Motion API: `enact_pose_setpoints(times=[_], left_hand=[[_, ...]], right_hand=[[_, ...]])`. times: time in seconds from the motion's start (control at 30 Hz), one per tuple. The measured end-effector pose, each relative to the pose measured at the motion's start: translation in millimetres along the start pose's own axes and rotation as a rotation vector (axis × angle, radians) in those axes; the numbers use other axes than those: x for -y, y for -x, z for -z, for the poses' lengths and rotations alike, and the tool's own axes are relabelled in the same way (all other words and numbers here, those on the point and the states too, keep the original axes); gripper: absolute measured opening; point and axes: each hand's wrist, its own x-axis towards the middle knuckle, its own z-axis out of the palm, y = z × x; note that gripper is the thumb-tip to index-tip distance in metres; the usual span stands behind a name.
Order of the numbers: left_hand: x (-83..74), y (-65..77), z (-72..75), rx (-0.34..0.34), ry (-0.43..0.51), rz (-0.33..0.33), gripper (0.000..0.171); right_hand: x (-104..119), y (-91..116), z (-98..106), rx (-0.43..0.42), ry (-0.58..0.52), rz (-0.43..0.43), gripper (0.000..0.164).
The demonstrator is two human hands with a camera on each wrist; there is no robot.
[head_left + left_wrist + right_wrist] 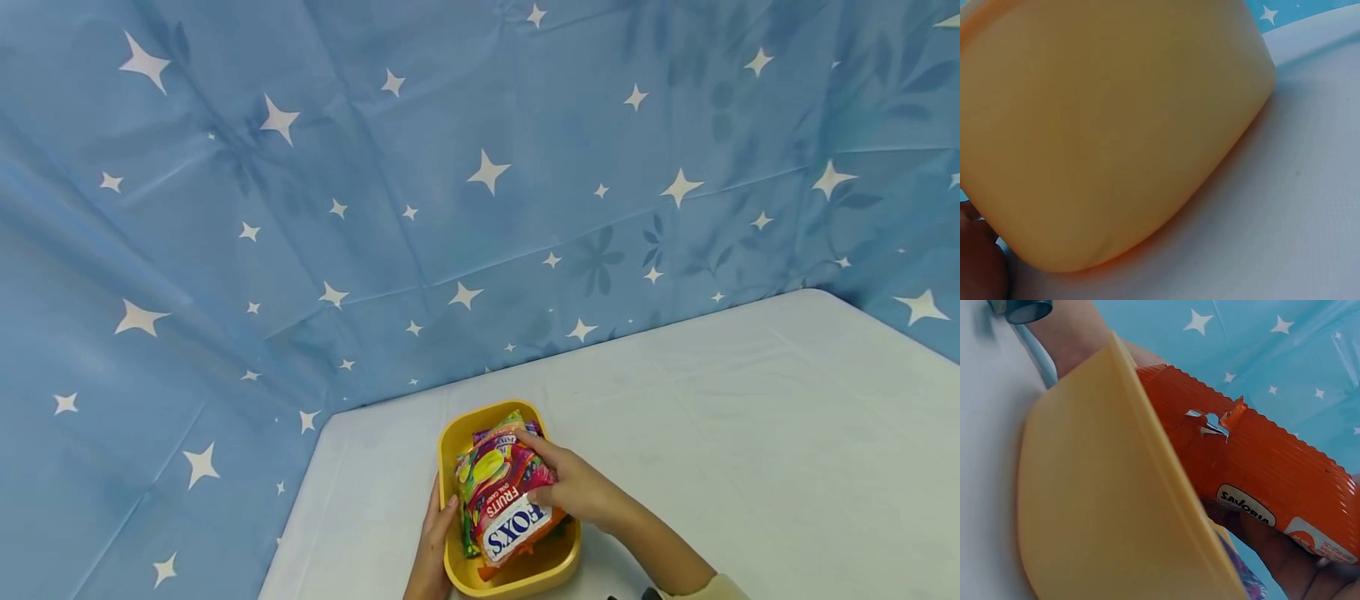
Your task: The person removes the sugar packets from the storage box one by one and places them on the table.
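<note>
A yellow rectangular container (567, 575) stands on the white table with several candy bags in it. My left hand (433, 542) grips its left wall, the thumb hooked over the rim. My right hand (577, 492) reaches over the right rim and holds a red and orange Fox's fruit candy bag (502, 500), tilted above the other bags. In the right wrist view, the orange back of this candy bag (1260, 469) shows a torn hole and a "Savoria" label, with fingers (1279, 553) beneath it. Part of a purple bag (534, 427) and a green bag (470, 537) peek out below.
A white cloth covers the table (720, 433), which stretches to the right of the container. Behind and to the left hangs a blue curtain (420, 167) with white stars. The container's side wall (1104, 137) fills most of the left wrist view.
</note>
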Motion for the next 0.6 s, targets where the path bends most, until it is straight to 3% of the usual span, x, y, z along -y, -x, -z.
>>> enact_pose_setpoints(times=[0.43, 0.6], left_hand=[[-0.6, -1.1, -0.4, 0.005, -0.007, -0.015, 0.068], [0.2, -0.6, -0.1, -0.009, -0.002, -0.003, 0.068]], right_hand=[[3.1, 2.2, 26.1, -0.120, -0.051, 0.003, 0.076], [4.3, 2.5, 36.0, -0.121, -0.066, 0.008, 0.077]])
